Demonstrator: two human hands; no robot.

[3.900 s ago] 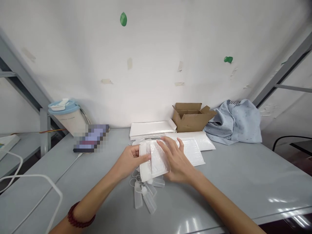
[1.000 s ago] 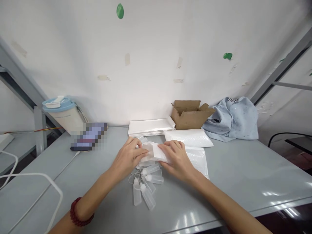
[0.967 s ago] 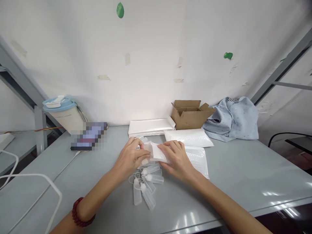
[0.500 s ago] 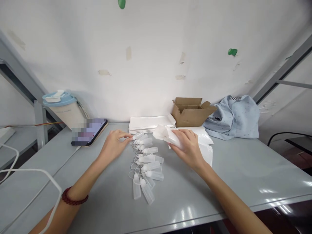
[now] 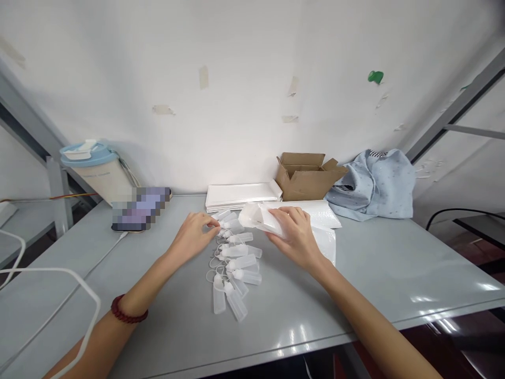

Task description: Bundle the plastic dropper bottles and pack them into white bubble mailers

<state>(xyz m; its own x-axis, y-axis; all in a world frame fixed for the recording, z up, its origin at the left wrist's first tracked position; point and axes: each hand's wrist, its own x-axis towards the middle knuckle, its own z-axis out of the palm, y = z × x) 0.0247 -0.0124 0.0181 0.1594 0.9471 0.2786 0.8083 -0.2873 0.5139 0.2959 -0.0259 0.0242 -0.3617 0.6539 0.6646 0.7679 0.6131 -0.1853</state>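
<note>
My left hand (image 5: 194, 231) is closed in a pinch at the far end of a group of small translucent plastic bottles (image 5: 242, 262); its thumb and fingertips meet at the cap end of one bottle (image 5: 223, 215). The bottles lie in a loose column on the table, several of them, with thin loops of cord or strap at their caps. My right hand (image 5: 294, 234) is wrapped around a white padded envelope (image 5: 256, 215), holding it just above the table. The envelope's mouth gapes toward the bottles and my left hand. What is inside the envelope is hidden.
Flat white envelopes (image 5: 240, 195) are stacked by the wall, and more bubble envelopes (image 5: 325, 245) lie under my right hand. Behind stand an open cardboard box (image 5: 310, 185) and a light blue cloth bag (image 5: 381, 184). A phone (image 5: 142, 208), a tumbler (image 5: 97, 171) and white cables (image 5: 89, 292) are left.
My left hand has shifted slightly right against the farthest bottles. The envelope in my right hand has come a little left, closer to them. The view has tilted slightly.
</note>
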